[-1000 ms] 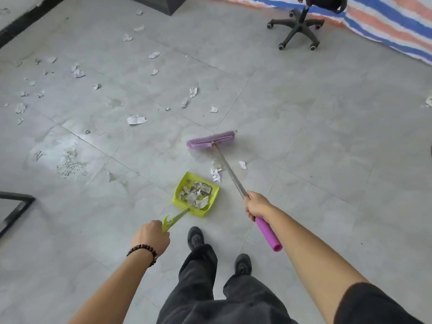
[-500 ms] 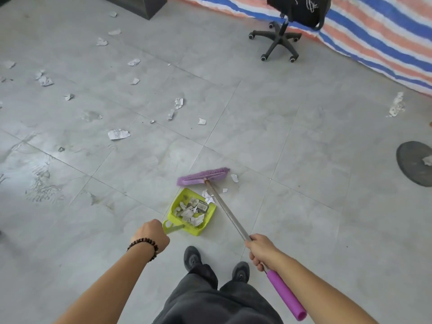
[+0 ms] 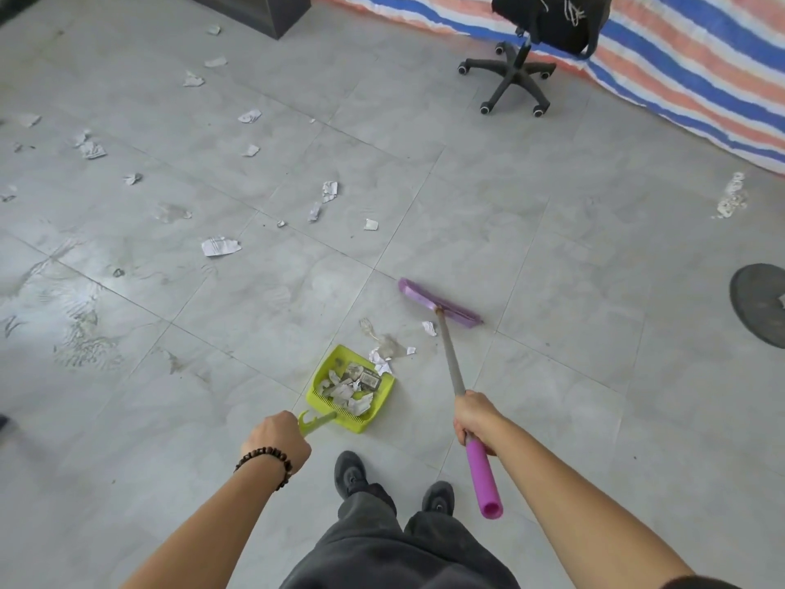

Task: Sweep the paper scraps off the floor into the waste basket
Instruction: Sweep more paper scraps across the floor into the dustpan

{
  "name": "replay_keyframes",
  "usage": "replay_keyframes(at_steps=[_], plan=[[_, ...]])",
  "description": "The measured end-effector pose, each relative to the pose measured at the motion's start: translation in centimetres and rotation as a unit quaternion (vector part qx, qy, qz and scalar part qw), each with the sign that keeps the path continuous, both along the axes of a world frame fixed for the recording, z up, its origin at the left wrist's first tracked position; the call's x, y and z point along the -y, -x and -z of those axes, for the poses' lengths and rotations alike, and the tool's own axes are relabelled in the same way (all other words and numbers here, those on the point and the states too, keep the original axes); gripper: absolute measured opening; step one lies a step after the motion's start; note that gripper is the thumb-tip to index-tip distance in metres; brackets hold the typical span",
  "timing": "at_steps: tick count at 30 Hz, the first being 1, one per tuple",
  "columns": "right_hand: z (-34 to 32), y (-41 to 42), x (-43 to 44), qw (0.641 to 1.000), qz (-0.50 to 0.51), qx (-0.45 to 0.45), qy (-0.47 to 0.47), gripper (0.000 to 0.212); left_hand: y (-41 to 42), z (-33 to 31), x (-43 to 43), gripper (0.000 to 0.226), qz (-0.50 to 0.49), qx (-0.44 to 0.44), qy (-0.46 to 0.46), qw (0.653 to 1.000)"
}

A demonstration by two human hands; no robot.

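Note:
My left hand (image 3: 278, 437) grips the handle of a lime-green dustpan (image 3: 384, 403) that rests on the grey tile floor and holds several paper scraps. My right hand (image 3: 475, 416) grips the metal shaft of a purple broom (image 3: 439, 303), whose head lies on the floor beyond and to the right of the pan. A few scraps (image 3: 380, 361) lie at the pan's mouth, and one small scrap (image 3: 429, 328) sits just before the broom head. Many more paper scraps (image 3: 221, 246) are scattered across the floor to the upper left. No waste basket is in view.
A black office chair (image 3: 516, 74) stands at the back, by a striped tarp (image 3: 679, 65). A dark cabinet corner (image 3: 272, 10) is at the top left. A round dark disc (image 3: 760, 303) lies at the right edge. My two shoes (image 3: 350, 474) are just behind the dustpan.
The broom head has swung from just above the dustpan out to the right and turned. The dustpan stays in my left hand on the floor; the view has shifted.

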State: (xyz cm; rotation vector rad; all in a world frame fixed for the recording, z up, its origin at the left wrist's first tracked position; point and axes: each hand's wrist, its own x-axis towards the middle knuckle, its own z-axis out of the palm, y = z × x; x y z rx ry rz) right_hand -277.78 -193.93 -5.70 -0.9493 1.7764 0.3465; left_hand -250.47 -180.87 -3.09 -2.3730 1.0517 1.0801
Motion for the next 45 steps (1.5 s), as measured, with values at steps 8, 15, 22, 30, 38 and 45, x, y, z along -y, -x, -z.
replay_keyframes(at_steps=[8, 15, 22, 30, 38, 45], plan=[[-5.2, 1.3, -5.3, 0.985, -0.005, 0.095, -0.144, 0.022, 0.8, -0.5, 1.4, 0.007, 0.004, -0.006, 0.006, 1.000], [-9.8, 4.4, -2.1, 0.959, 0.093, 0.185, -0.191, 0.048, 2.0, -1.1, 0.4, 0.007, 0.001, -0.007, 0.015, 1.000], [-5.8, 0.6, -4.4, 0.986, -0.037, 0.145, -0.078, 0.036, 1.2, -0.9, -0.7, 0.008, -0.025, -0.003, 0.019, 1.000], [-5.4, -0.1, -9.0, 0.978, -0.068, 0.135, -0.143, 0.028, 0.2, -0.8, -1.1, 0.008, -0.036, -0.024, 0.003, 0.999], [-9.4, 6.0, -4.0, 0.968, 0.146, 0.167, -0.116, 0.041, 0.0, -0.6, -0.3, 0.015, -0.058, -0.087, -0.037, 0.994], [-4.7, 1.3, -5.4, 0.998, 0.004, 0.058, 0.020, 0.033, -0.2, -0.5, -0.7, 0.016, -0.022, -0.052, -0.013, 0.998]])
